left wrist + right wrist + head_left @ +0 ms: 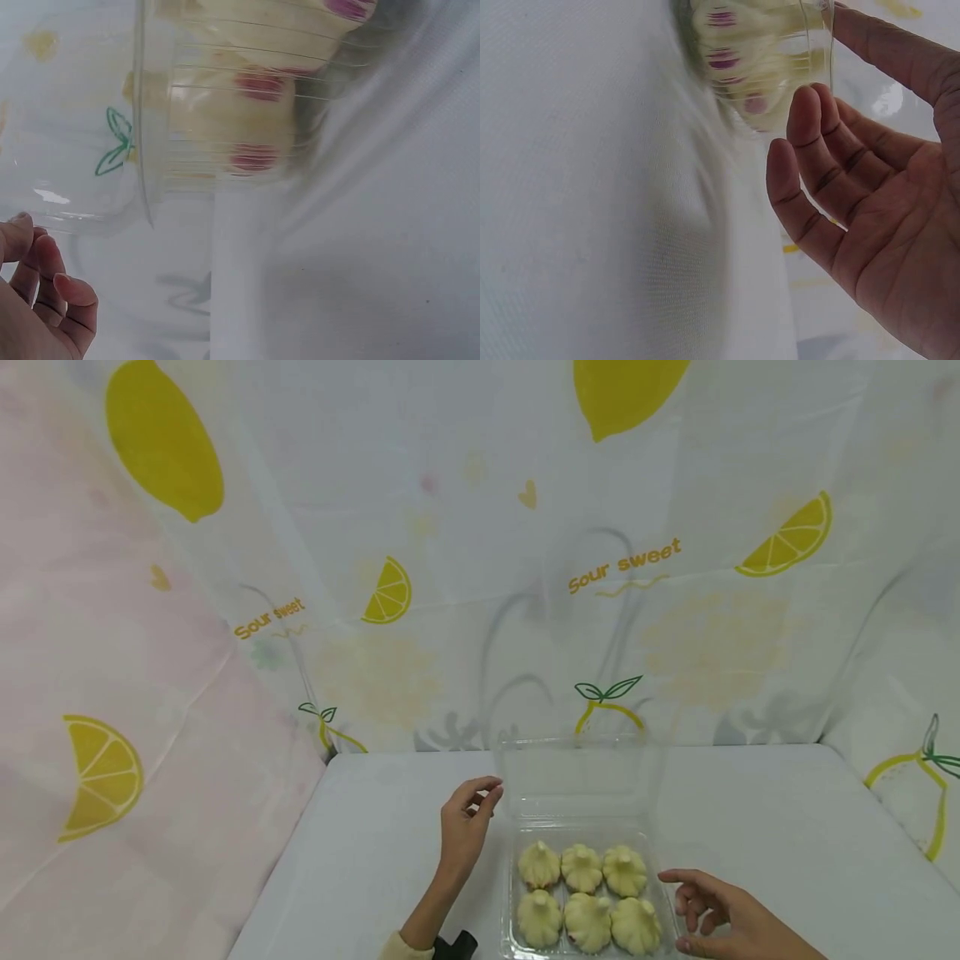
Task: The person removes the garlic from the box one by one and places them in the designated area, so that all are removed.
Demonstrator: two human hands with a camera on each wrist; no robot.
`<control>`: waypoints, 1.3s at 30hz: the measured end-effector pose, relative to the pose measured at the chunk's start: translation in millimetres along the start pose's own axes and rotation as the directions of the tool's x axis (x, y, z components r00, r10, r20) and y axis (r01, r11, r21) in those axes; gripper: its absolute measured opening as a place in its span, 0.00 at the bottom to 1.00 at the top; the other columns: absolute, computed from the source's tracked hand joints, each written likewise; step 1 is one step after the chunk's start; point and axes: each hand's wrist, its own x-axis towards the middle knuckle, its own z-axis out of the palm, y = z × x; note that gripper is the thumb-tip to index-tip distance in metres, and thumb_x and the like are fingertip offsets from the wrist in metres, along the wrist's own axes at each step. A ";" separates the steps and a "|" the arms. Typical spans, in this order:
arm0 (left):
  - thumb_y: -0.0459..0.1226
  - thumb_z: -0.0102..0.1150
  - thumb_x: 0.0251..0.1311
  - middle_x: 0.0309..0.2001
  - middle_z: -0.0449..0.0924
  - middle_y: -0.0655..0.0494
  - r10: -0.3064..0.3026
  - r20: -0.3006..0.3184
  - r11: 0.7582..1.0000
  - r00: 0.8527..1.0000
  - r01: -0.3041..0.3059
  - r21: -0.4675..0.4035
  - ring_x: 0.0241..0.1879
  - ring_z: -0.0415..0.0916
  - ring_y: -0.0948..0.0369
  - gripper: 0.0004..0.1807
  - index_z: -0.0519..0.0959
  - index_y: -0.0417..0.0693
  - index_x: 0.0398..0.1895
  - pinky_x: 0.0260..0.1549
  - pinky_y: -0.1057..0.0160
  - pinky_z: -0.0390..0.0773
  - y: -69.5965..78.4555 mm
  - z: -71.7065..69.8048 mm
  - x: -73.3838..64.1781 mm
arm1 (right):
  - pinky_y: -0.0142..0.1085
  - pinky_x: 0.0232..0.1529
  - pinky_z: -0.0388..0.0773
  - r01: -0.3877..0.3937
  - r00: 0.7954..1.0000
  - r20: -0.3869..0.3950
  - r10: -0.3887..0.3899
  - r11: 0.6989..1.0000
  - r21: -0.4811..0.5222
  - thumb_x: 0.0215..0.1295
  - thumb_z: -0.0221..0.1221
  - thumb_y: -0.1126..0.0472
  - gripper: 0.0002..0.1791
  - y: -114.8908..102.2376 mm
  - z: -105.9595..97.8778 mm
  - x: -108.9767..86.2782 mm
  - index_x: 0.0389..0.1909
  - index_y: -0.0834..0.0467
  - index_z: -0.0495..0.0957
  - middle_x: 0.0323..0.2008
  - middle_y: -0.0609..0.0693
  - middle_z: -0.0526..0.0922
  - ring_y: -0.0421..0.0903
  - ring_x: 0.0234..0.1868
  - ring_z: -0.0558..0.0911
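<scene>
A clear plastic clamshell box (508, 902) sits at the table's front with its lid (577, 783) raised at the back. Several pale garlic bulbs (587, 920) fill it in two rows; purple patches show on them through the ribbed wall in both wrist views. My left hand (467, 822) pinches the left edge of the raised lid between thumb and forefinger, the other fingers loosely bent. Beside the box's right wall, my right hand (716, 914) has its fingers relaxed and slightly bent, fingertips right at the rim.
The white table (390, 827) reaches back to a hanging cloth (465, 485) printed with lemons. Cloth also hangs along the left and right sides. A black strap piece (455, 945) shows at the left wrist.
</scene>
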 end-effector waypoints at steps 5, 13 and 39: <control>0.24 0.63 0.60 0.37 0.82 0.41 -0.057 -0.002 0.998 0.998 0.057 0.011 0.24 0.76 0.47 0.08 0.83 0.35 0.42 0.20 0.69 0.73 -6.0 3.2 -4.2 | 0.39 0.36 0.80 -0.016 1.000 0.003 0.016 1.000 0.006 0.70 0.56 0.71 0.30 -2.3 0.9 1.3 0.68 0.75 0.56 0.39 0.56 0.76 0.46 0.36 0.78; 0.25 0.64 0.60 0.37 0.82 0.43 -0.116 -0.016 0.993 0.993 0.116 0.029 0.26 0.77 0.47 0.10 0.83 0.37 0.45 0.22 0.70 0.74 -26.8 9.8 -12.0 | 0.39 0.37 0.80 -0.050 0.999 0.002 0.050 0.999 0.021 0.70 0.56 0.69 0.31 -2.5 1.1 2.1 0.68 0.76 0.55 0.40 0.57 0.76 0.47 0.36 0.78; 0.32 0.66 0.62 0.36 0.84 0.49 -0.305 -0.024 0.952 0.952 0.304 -0.040 0.24 0.74 0.63 0.09 0.85 0.38 0.44 0.24 0.70 0.75 -63.2 15.9 -12.9 | 0.41 0.39 0.81 -0.067 0.997 0.035 0.063 0.991 0.112 0.69 0.55 0.72 0.32 -2.1 1.6 1.7 0.69 0.77 0.53 0.40 0.53 0.75 0.48 0.35 0.79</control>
